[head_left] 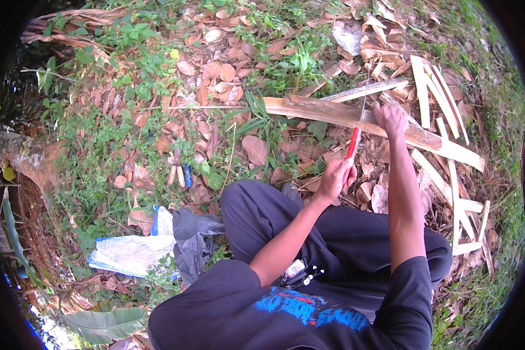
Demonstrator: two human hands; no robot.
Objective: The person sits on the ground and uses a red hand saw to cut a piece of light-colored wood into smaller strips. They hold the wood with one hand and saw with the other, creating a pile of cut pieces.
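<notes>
A long wooden plank [332, 112] with rough brown bark-like patches lies slanted across the leaf litter in front of me. My left hand [337, 177] is closed around the red handle of a saw [354, 143]. The saw's thin blade runs away from me and crosses the plank. Just right of the blade, my right hand [392, 119] rests closed on the plank, gripping it; the fingertips are partly hidden. Another pale wood strip [373, 89] lies behind the plank.
Several pale cut strips [440, 96] lie at the right, with more crossed strips [456, 201] nearer me. Hand tools with wooden handles [174, 174] lie left, beside a blue object [187, 175]. A white sack [131, 255] and dark cloth [193, 242] lie near my knee. A tree trunk [26, 157] stands far left.
</notes>
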